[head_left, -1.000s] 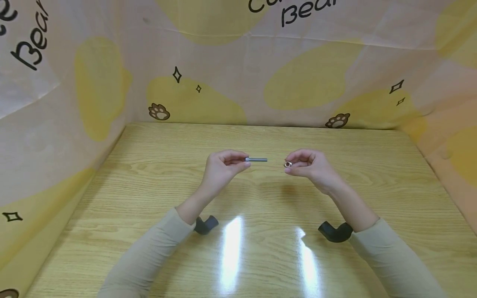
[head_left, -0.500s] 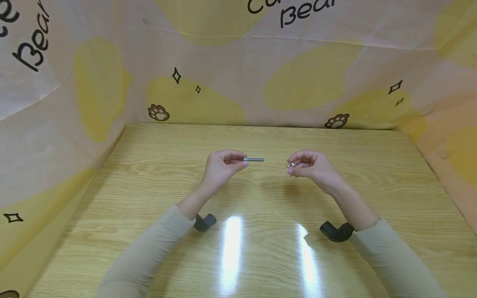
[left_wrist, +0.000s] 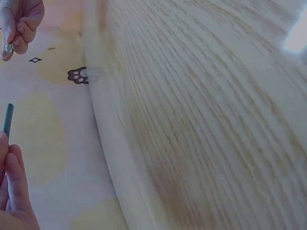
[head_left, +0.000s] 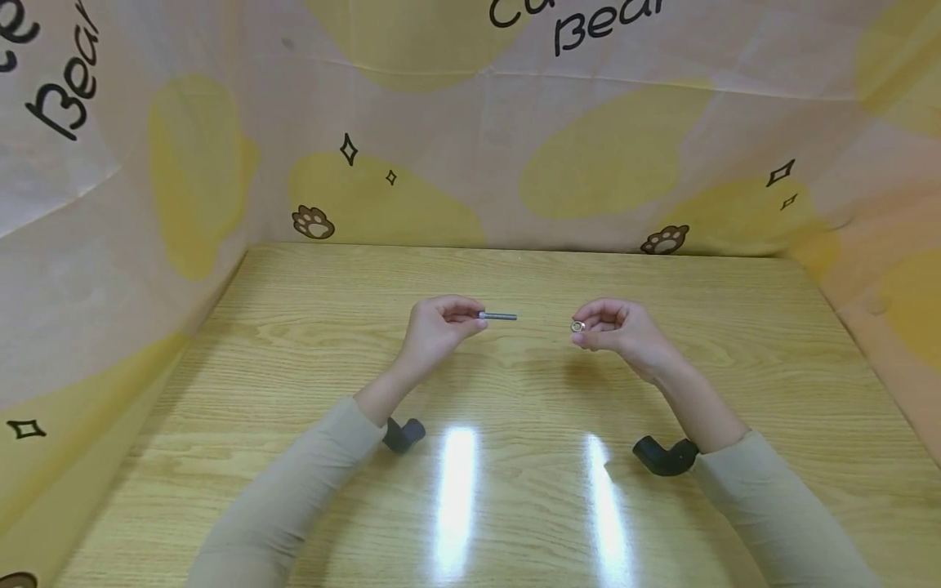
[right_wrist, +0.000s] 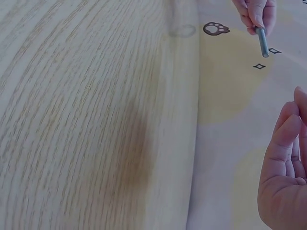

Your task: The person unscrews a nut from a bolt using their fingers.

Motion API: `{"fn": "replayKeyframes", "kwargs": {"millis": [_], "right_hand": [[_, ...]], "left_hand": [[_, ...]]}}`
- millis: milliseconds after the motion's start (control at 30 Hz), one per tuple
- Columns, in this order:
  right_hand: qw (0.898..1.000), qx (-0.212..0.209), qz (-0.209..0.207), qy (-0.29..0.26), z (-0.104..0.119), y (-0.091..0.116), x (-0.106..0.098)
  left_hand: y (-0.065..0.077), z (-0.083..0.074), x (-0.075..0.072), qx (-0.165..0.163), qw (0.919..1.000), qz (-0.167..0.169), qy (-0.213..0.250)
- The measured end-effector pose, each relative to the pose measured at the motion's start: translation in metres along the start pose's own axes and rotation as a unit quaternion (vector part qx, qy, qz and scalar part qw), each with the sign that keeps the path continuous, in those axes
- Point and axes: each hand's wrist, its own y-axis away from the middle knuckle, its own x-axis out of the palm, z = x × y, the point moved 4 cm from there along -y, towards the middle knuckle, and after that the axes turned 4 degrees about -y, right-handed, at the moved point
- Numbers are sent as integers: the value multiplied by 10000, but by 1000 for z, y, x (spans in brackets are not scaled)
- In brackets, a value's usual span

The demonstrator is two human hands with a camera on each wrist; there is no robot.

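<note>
Between thumb and fingers my left hand (head_left: 437,331) pinches a grey metal bolt (head_left: 500,316) by its head end. The bolt lies level above the table, its threaded shank (left_wrist: 7,119) pointing right. Across a gap, my right hand (head_left: 632,339) pinches a small shiny metal nut (head_left: 577,327), its hole facing roughly toward the bolt. The nut also shows edge-on in the left wrist view, at the fingertips of the right hand (left_wrist: 21,24). In the right wrist view the nut is hidden behind the fingers; the bolt (right_wrist: 262,42) shows there in the left hand.
Both hands are over a wood-grain table (head_left: 515,490). Black curved wrist pieces (head_left: 665,456) sit by the sleeve cuffs. A patterned cloth (head_left: 485,147) rises along the table's back edge and both sides. Bright light reflections lie on the near tabletop.
The hands have drifted slightly apart: the left hand with the bolt a little to the left, the right hand with the nut a little to the right. Both grips are unchanged.
</note>
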Motion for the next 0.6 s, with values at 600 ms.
{"fn": "replayKeyframes", "kwargs": {"millis": [600], "right_hand": [[9985,460,-190,213,-27,-11,-8]], "left_hand": [[-7,15,6,-238,9978,209,-590]]}}
